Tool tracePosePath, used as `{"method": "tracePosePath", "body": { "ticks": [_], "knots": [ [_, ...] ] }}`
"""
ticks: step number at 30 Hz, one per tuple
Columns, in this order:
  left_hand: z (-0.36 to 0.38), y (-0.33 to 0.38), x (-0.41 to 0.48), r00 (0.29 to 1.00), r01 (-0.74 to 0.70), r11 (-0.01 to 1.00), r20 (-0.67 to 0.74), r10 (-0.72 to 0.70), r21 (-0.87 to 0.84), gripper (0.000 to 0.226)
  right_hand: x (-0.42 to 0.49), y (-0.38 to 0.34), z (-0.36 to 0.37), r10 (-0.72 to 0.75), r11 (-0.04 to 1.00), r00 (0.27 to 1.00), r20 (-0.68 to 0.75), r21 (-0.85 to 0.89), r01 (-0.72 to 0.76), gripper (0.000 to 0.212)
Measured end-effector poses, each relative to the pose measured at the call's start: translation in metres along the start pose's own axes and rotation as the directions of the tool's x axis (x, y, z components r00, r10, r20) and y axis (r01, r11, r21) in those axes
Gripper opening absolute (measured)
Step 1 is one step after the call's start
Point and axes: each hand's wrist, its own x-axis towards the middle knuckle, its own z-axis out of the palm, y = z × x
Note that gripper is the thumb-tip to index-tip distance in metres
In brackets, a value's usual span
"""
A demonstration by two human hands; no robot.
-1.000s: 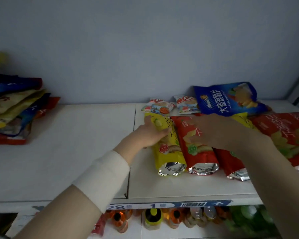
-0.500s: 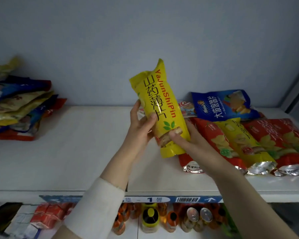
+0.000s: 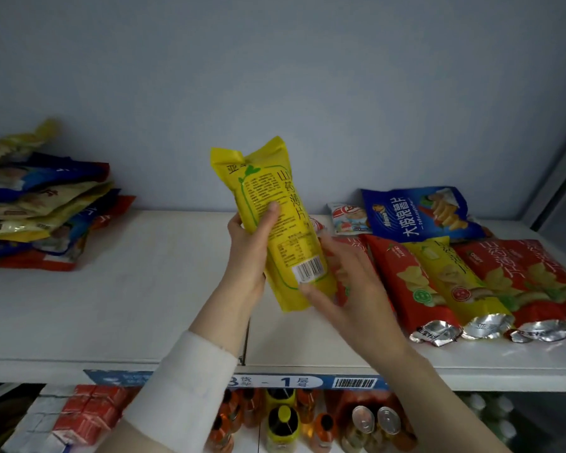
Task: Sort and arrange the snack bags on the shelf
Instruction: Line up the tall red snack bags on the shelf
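Observation:
A long yellow snack bag (image 3: pixel 275 204) is held upright above the white shelf (image 3: pixel 144 305), its back with the barcode facing me. My left hand (image 3: pixel 247 253) grips its middle from the left. My right hand (image 3: pixel 347 289) holds its lower end from the right. To the right, a red bag (image 3: pixel 409 282), a yellow bag (image 3: pixel 455 282) and a wide red bag (image 3: pixel 530 276) lie side by side on the shelf. Behind them lie a blue chip bag (image 3: pixel 419 214) and a small white packet (image 3: pixel 348 217).
A messy pile of mixed snack bags (image 3: pixel 43 210) sits at the shelf's far left. A grey wall (image 3: pixel 275 76) closes the back. Below the shelf edge label (image 3: pixel 275 382) stand bottles (image 3: pixel 280 423), cans (image 3: pixel 376 420) and red cartons (image 3: pixel 89 413).
Both hands lifted the yellow bag off the row of bags, raised it upright, then turned it round so its back faces me.

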Motion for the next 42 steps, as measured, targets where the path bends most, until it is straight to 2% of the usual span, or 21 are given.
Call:
{"method": "tracePosePath", "body": {
  "ticks": [1, 3, 6, 8, 10, 11, 12, 13, 14, 16, 18, 20, 22, 24, 26, 28, 30, 32, 37, 39, 42],
  "knots": [
    [-0.004, 0.0, 0.001, 0.998, 0.018, 0.999, 0.058, -0.015, -0.044, 0.068, 0.0, 0.0, -0.005, 0.107, 0.983, 0.994, -0.002, 0.15, -0.106, 0.077],
    [-0.01, 0.002, -0.001, 0.978, 0.08, 0.987, 0.202, -0.05, -0.14, 0.066, 0.001, 0.002, -0.012, 0.284, 0.848, 0.95, 0.127, 0.429, -0.311, 0.082],
    [-0.008, 0.0, -0.004, 0.953, 0.092, 0.978, 0.303, -0.031, -0.189, 0.067, -0.001, 0.0, -0.011, 0.25, 0.563, 0.868, 0.429, 0.665, -0.49, 0.078],
    [-0.006, -0.002, -0.004, 0.954, 0.09, 0.979, 0.297, -0.033, -0.182, 0.063, -0.003, -0.002, -0.006, 0.237, 0.439, 0.858, 0.456, 0.738, -0.513, 0.066],
    [-0.008, -0.005, -0.002, 0.965, 0.075, 0.99, 0.26, -0.042, -0.117, 0.058, 0.001, -0.004, -0.005, 0.344, 0.506, 0.876, 0.338, 0.719, -0.476, 0.066],
    [-0.011, -0.006, -0.001, 0.973, 0.069, 0.996, 0.225, -0.056, -0.053, 0.056, 0.004, -0.002, -0.004, 0.388, 0.621, 0.892, 0.231, 0.649, -0.438, 0.067],
    [-0.014, -0.009, -0.001, 0.979, 0.069, 0.998, 0.189, -0.07, 0.011, 0.056, 0.006, 0.0, -0.003, 0.405, 0.773, 0.909, 0.096, 0.495, -0.397, 0.069],
    [-0.017, -0.011, -0.001, 0.982, 0.079, 0.995, 0.166, -0.087, 0.056, 0.059, 0.008, 0.002, -0.001, 0.359, 0.909, 0.932, -0.056, 0.248, -0.335, 0.071],
    [-0.017, -0.013, -0.002, 0.98, 0.098, 0.992, 0.168, -0.109, 0.074, 0.062, 0.008, 0.004, 0.001, 0.225, 0.971, 0.958, -0.177, -0.04, -0.236, 0.072],
    [-0.014, -0.013, -0.003, 0.972, 0.156, 0.985, 0.167, -0.166, 0.072, 0.068, 0.005, 0.007, 0.014, -0.034, 0.87, 0.98, -0.194, -0.489, -0.066, 0.077],
    [-0.014, -0.012, 0.004, 0.971, 0.206, 0.976, 0.111, -0.212, 0.068, 0.06, 0.002, 0.003, 0.028, -0.096, 0.741, 0.986, -0.14, -0.671, -0.023, 0.083],
    [-0.02, -0.014, 0.018, 0.975, 0.216, 0.971, 0.033, -0.221, 0.105, 0.059, 0.005, -0.004, 0.037, -0.099, 0.723, 0.991, -0.09, -0.691, 0.009, 0.088],
    [-0.032, -0.014, 0.031, 0.977, 0.211, 0.968, -0.006, -0.212, 0.134, 0.074, 0.011, -0.009, 0.044, -0.085, 0.774, 0.996, -0.025, -0.631, 0.05, 0.088],
    [-0.046, -0.006, 0.043, 0.978, 0.206, 0.967, -0.018, -0.206, 0.149, 0.087, 0.021, -0.018, 0.049, -0.004, 0.878, 0.998, 0.069, -0.477, 0.037, 0.084],
    [-0.064, 0.006, 0.056, 0.981, 0.194, 0.969, -0.037, -0.191, 0.155, 0.092, 0.036, -0.029, 0.054, 0.114, 0.957, 0.973, 0.201, -0.287, -0.053, 0.075],
    [-0.089, 0.019, 0.073, 0.983, 0.186, 0.965, -0.044, -0.181, 0.183, 0.087, 0.055, -0.039, 0.062, 0.161, 0.984, 0.941, 0.297, -0.12, -0.13, 0.064],
    [-0.118, 0.033, 0.092, 0.983, 0.183, 0.952, -0.017, -0.185, 0.245, 0.064, 0.076, -0.044, 0.075, 0.235, 0.971, 0.9, 0.368, -0.048, -0.234, 0.062],
    [-0.151, 0.045, 0.113, 0.981, 0.18, 0.937, 0.017, -0.194, 0.299, 0.045, 0.097, -0.045, 0.095, 0.291, 0.957, 0.856, 0.428, -0.122, -0.265, 0.065],
    [-0.225, 0.07, 0.16, 0.979, 0.182, 0.84, -0.01, -0.205, 0.511, 0.021, 0.148, -0.058, 0.157, 0.406, 0.906, 0.732, 0.548, -0.344, -0.245, 0.06],
    [-0.251, 0.069, 0.182, 0.974, 0.195, 0.732, -0.044, -0.22, 0.653, 0.023, 0.166, -0.064, 0.181, 0.445, 0.876, 0.711, 0.544, -0.429, -0.22, 0.062],
    [-0.273, 0.067, 0.201, 0.962, 0.223, 0.703, -0.035, -0.271, 0.675, 0.021, 0.184, -0.071, 0.208, 0.479, 0.84, 0.714, 0.511, -0.502, -0.205, 0.063]
  ]
}}
